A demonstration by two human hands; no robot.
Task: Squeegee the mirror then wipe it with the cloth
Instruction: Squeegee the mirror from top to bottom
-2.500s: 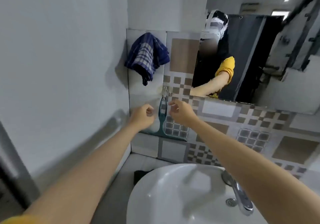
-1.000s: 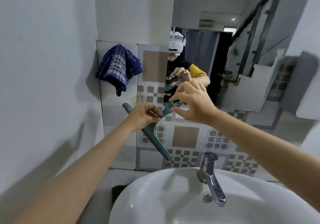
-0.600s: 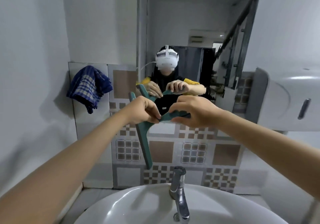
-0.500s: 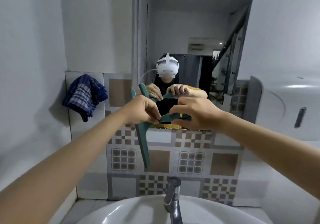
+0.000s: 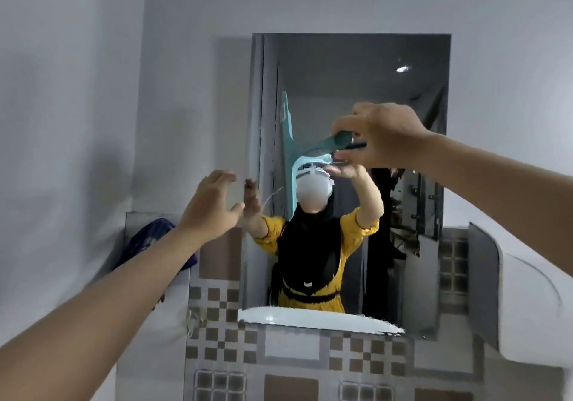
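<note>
Now raised off the squeegee, my left hand [image 5: 214,205] hangs spread and empty beside the mirror [image 5: 350,71] — the soft checked cloth [image 5: 145,241] waits on the wall below. My right hand [image 5: 383,138] alone grips the teal plastic squeegee [image 5: 290,152] by its handle — long blade upright, near or on the smooth glass, ready to pull.

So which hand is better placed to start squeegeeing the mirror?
The right hand: it already grips the squeegee by its handle, blade raised against the mirror. The left hand is open and empty beside the mirror's edge.
</note>
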